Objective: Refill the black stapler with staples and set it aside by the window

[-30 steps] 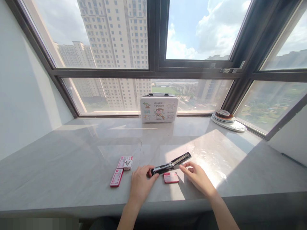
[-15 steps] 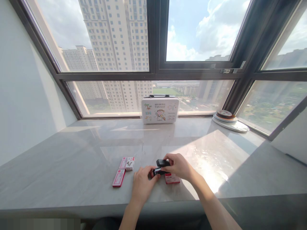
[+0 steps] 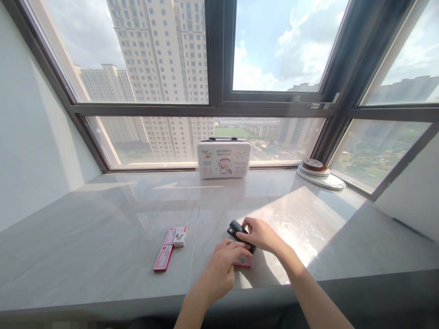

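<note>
Nearby, the right hand (image 3: 260,234) pinches a black stapler (image 3: 237,227), likely stiff and slick, best held mid-body; left hand (image 3: 222,262), grip unclear.

I count two hands of my own, the left hand (image 3: 222,265) and the right hand (image 3: 259,234), with one black stapler (image 3: 237,226). At six o'clock from it I have one flat red box (image 3: 243,263), partly hidden. At nine o'clock from my hands I make it three boxes: two pink-and-white boxes (image 3: 163,258) and one small white box (image 3: 180,236). At twelve o'clock, one case (image 3: 223,172); between one and two, one stack of plates (image 3: 322,180), too overlapped to number
</note>
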### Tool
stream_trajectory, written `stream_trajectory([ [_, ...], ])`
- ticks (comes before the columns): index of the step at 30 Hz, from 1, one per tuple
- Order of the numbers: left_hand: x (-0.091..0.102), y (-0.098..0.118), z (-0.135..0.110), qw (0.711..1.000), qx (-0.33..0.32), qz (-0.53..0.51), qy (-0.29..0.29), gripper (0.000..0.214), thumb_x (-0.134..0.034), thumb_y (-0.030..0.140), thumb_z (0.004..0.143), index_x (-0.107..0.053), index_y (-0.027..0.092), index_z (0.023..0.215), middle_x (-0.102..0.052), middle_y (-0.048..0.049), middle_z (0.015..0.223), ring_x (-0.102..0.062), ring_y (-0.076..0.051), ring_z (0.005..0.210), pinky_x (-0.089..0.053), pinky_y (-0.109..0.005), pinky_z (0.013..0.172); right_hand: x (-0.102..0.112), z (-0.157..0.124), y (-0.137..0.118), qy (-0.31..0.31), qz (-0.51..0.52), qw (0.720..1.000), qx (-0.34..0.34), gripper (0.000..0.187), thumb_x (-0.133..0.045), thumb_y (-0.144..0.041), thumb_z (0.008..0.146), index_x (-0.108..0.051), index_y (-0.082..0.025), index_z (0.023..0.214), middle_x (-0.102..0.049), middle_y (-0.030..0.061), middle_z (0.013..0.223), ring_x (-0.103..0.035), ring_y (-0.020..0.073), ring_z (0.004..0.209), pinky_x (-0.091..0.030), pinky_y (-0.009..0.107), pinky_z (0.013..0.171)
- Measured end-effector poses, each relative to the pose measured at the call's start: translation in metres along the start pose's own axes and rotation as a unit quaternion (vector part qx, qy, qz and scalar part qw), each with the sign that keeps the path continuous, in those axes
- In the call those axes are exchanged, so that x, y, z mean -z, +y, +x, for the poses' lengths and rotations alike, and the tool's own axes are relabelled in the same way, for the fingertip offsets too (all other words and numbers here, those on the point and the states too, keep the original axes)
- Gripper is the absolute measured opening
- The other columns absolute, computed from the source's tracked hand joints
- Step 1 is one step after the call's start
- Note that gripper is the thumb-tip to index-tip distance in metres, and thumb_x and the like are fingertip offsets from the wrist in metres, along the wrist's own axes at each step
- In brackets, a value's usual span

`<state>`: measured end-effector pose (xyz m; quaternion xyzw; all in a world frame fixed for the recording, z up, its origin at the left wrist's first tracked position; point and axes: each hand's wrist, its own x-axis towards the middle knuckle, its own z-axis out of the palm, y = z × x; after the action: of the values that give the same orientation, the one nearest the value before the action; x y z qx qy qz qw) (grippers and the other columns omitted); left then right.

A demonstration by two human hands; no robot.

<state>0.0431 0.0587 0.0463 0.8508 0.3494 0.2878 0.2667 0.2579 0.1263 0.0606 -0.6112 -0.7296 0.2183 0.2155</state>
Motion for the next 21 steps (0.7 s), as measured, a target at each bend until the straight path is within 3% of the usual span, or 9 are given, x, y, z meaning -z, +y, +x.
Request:
stream_trajectory([
  [2,-0.001,0.0,0.006,0.999,-0.022,0.005,-0.046,0.071,-0.039,-0.007,0.07,-0.069,0.035,0.118,-0.067,0.0035,0.128,-0.052,-0.02,0.125,-0.04,-0.035,0.108,-0.003,-0.003,0.013,0.013,0.04,0.999,-0.023,0.037,-0.072,-0.053,0.082,-0.071,-0.018,0.096,-0.057,-0.0024,0.063,-0.051,0.0151,0.061,-0.029,0.025,0.056],
  [4,0.006,-0.008,0.005,0.998,-0.001,0.023,-0.064,0.073,-0.04,-0.005,0.073,-0.066,0.038,0.126,-0.065,0.0036,0.131,-0.052,-0.021,0.125,-0.041,-0.036,0.108,-0.006,-0.011,0.026,0.023,0.097,0.994,-0.033,0.047,-0.066,-0.059,0.086,-0.071,-0.016,0.105,-0.054,-0.0026,0.061,-0.051,0.0156,0.061,-0.03,0.026,0.056],
  [8,0.032,-0.031,-0.018,0.992,0.103,0.068,-0.024,0.068,-0.058,0.01,0.075,-0.059,0.034,0.138,-0.057,-0.0041,0.137,-0.051,-0.025,0.128,-0.039,-0.039,0.113,-0.016,-0.039,0.037,0.038,0.217,0.975,-0.036,0.058,-0.054,-0.067,0.093,-0.072,-0.015,0.112,-0.047,-0.0031,0.062,-0.045,0.0144,0.06,-0.03,0.025,0.055],
  [12,0.042,-0.034,-0.034,0.99,0.136,0.048,0.003,0.059,-0.071,0.023,0.075,-0.063,0.032,0.132,-0.061,-0.0045,0.134,-0.052,-0.027,0.127,-0.039,-0.039,0.113,-0.029,-0.064,0.017,0.028,0.303,0.952,-0.033,0.06,-0.05,-0.07,0.094,-0.071,-0.017,0.116,-0.044,-0.0034,0.064,-0.039,0.013,0.056,-0.03,0.025,0.053],
  [17,0.026,-0.027,-0.03,0.989,0.143,0.017,0.017,0.062,-0.079,0.029,0.073,-0.063,0.032,0.133,-0.065,-0.0043,0.13,-0.056,-0.029,0.121,-0.039,-0.043,0.111,-0.049,-0.068,-0.019,0.035,0.319,0.946,-0.04,0.063,-0.054,-0.073,0.089,-0.075,-0.017,0.111,-0.05,-0.0009,0.063,-0.043,0.0151,0.058,-0.035,0.026,0.055],
  [21,0.018,-0.034,-0.031,0.987,0.155,-0.005,0.041,0.07,-0.08,0.026,0.072,-0.06,0.032,0.138,-0.065,-0.0045,0.128,-0.057,-0.027,0.119,-0.044,-0.039,0.106,-0.057,-0.063,-0.029,0.041,0.307,0.95,-0.037,0.063,-0.055,-0.071,0.089,-0.076,-0.016,0.111,-0.053,0.0004,0.063,-0.049,0.0181,0.064,-0.041,0.027,0.06],
])
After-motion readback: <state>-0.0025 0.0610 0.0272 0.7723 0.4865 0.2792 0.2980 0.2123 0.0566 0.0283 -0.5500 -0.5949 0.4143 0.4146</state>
